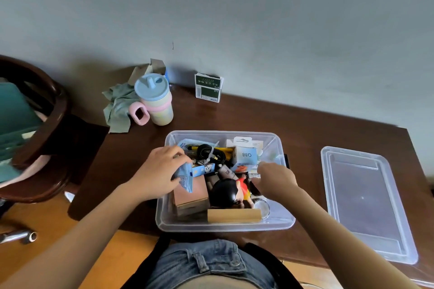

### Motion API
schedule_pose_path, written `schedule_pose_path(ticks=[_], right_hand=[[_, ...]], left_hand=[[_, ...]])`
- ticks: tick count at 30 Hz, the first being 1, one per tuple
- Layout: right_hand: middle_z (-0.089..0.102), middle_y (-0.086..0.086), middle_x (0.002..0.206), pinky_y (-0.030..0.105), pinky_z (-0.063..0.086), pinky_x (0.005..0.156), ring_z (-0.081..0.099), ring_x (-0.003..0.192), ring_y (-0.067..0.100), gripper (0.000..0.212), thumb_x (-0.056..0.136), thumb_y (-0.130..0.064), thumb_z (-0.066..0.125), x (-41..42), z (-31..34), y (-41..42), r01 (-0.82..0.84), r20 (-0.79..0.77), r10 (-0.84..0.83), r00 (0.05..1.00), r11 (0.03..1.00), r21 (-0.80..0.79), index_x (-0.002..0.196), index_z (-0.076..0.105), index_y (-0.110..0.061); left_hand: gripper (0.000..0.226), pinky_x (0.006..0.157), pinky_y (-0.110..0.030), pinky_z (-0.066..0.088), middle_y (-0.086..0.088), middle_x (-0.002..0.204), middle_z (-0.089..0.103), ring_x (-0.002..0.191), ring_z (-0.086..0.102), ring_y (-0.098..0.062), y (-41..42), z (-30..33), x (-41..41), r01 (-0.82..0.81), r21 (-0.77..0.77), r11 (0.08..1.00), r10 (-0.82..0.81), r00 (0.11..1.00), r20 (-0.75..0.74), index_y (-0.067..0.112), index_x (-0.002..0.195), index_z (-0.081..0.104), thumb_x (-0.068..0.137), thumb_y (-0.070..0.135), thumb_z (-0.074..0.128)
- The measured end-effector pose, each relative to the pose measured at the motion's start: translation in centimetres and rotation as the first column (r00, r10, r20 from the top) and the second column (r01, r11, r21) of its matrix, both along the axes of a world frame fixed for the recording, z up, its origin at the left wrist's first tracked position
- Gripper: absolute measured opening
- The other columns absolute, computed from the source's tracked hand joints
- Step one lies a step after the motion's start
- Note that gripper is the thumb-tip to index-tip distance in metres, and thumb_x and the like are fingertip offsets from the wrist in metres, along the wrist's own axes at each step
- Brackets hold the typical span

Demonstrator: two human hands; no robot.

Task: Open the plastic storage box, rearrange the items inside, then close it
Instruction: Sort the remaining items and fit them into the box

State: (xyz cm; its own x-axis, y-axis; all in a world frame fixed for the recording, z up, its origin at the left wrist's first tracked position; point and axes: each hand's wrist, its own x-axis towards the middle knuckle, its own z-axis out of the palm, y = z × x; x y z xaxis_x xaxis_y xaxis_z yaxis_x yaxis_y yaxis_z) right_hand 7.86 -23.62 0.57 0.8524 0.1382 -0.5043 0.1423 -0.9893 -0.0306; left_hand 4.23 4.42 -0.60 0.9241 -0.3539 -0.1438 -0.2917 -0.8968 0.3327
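While the lid (366,204) lies off to the right on the dark wooden counter (305,124), I am in the middle step, sorting what sits inside the clear plastic storage box (225,226), which stands open at the counter's near edge in front of me. My left hand (157,173) has its fingers (180,156) curled round a soft blue packet (184,176), crinkled and printed, lifted over the box's left side above a squat brown cardboard box (190,195). My right hand (276,180) reaches into the right side with its fingers bent downward; whether they pinch anything I cannot tell, since the tips are hidden. Between the hands lies a glossy hard figurine (231,191) with a round black head and red shirt. Behind it I see a coiled black cable (211,153), rubbery and bound with a white tie, and a pale blue carton (246,156). A flat wooden block (233,215) leans along the near wall. Next, I judge, the packet needs a flat slot, so the bulky figurine should probably shift first, or the lid may not seat.
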Motion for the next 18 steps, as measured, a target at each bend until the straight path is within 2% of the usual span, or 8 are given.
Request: schedule_pose_path(ticks=[3, 5, 7, 9, 11, 14, 16, 18], right_hand=[[0.066, 0.004, 0.108, 0.034, 0.053, 0.08, 0.062, 0.094, 0.021, 0.034, 0.094, -0.041, 0.049, 0.1, 0.7, 0.6, -0.022, -0.045, 0.028, 0.999, 0.991, 0.13, 0.113, 0.059, -0.015], [0.067, 0.002, 0.106, 0.036, 0.053, 0.081, 0.063, 0.093, 0.019, 0.032, 0.093, -0.041, 0.05, 0.1, 1.1, 1.0, -0.014, -0.052, 0.026, 0.998, 0.976, 0.218, 0.111, 0.061, -0.017], [0.068, -0.002, 0.104, 0.03, 0.053, 0.076, 0.062, 0.089, 0.014, 0.027, 0.092, -0.04, 0.051, 0.1, 1.4, 1.1, 0.01, -0.047, 0.006, 0.999, 0.943, 0.332, 0.107, 0.062, -0.02], [0.068, -0.005, 0.103, 0.024, 0.05, 0.072, 0.059, 0.084, 0.007, 0.024, 0.093, -0.038, 0.052, -0.1, 1.6, 1.3, 0.03, -0.046, -0.01, 0.999, 0.891, 0.453, 0.105, 0.063, -0.021], [0.066, -0.008, 0.106, 0.02, 0.047, 0.072, 0.058, 0.086, 0.004, 0.026, 0.092, -0.039, 0.054, -0.3, 1.6, 1.6, 0.038, -0.054, -0.01, 0.999, 0.829, 0.557, 0.111, 0.061, -0.022], [0.054, -0.016, 0.118, 0.022, 0.045, 0.087, 0.054, 0.104, 0.004, 0.044, 0.088, -0.043, 0.061, -0.8, 1.5, 2.3, 0.087, -0.165, 0.042, 0.985, 0.708, 0.701, 0.127, 0.047, -0.028], [0.053, -0.013, 0.123, 0.023, 0.045, 0.092, 0.053, 0.112, 0.007, 0.05, 0.085, -0.039, 0.066, -1.1, 1.6, 2.9, 0.162, -0.254, 0.077, 0.964, 0.589, 0.792, 0.13, 0.044, -0.03], [0.06, -0.006, 0.119, 0.026, 0.049, 0.091, 0.058, 0.109, 0.012, 0.045, 0.085, -0.032, 0.068, -1.2, 1.8, 3.5, 0.227, -0.285, 0.058, 0.957, 0.463, 0.857, 0.125, 0.05, -0.027]], left_hand=[[0.023, 0.101, -0.032, 0.029, 0.009, 0.106, 0.054, 0.102, 0.048, -0.014, 0.1, 0.3, 1.0, 0.051, 0.031, 0.998, -0.051, 0.999, -0.002, 0.026, 0.101, 0.068, 0.078, 0.027, 0.07], [0.016, 0.104, -0.027, 0.024, 0.016, 0.1, 0.058, 0.099, 0.049, -0.008, 0.2, 1.0, 1.5, 0.041, 0.012, 0.999, -0.041, 0.999, -0.03, 0.026, 0.093, 0.07, 0.08, 0.034, 0.071], [0.013, 0.097, -0.026, 0.034, 0.015, 0.091, 0.064, 0.092, 0.055, -0.009, 0.3, 1.7, 1.6, 0.001, -0.053, 0.999, -0.003, 0.999, -0.034, 0.024, 0.088, 0.072, 0.081, 0.035, 0.071], [0.009, 0.078, -0.029, 0.045, 0.013, 0.084, 0.068, 0.084, 0.06, -0.011, 0.4, 2.5, 1.3, -0.118, -0.222, 0.968, 0.11, 0.993, -0.047, 0.022, 0.084, 0.075, 0.08, 0.03, 0.074], [0.005, 0.07, -0.028, 0.047, 0.01, 0.08, 0.071, 0.077, 0.063, -0.009, 0.3, 3.1, 1.1, -0.257, -0.439, 0.861, 0.236, 0.966, -0.101, 0.02, 0.082, 0.078, 0.078, 0.023, 0.077], [0.004, 0.064, -0.024, 0.047, 0.0, 0.076, 0.072, 0.07, 0.063, -0.009, -0.8, 4.0, 1.2, -0.363, -0.673, 0.645, 0.309, 0.929, -0.205, 0.015, 0.082, 0.077, 0.08, 0.014, 0.074], [0.012, 0.062, -0.02, 0.048, 0.002, 0.074, 0.072, 0.069, 0.063, -0.004, -2.1, 4.2, 1.2, -0.437, -0.744, 0.505, 0.35, 0.892, -0.286, 0.019, 0.079, 0.075, 0.082, 0.008, 0.072], [0.014, 0.059, -0.024, 0.051, 0.005, 0.07, 0.071, 0.068, 0.064, -0.007, -3.6, 4.1, 1.0, -0.521, -0.752, 0.405, 0.37, 0.845, -0.386, 0.019, 0.08, 0.074, 0.083, 0.005, 0.07]])
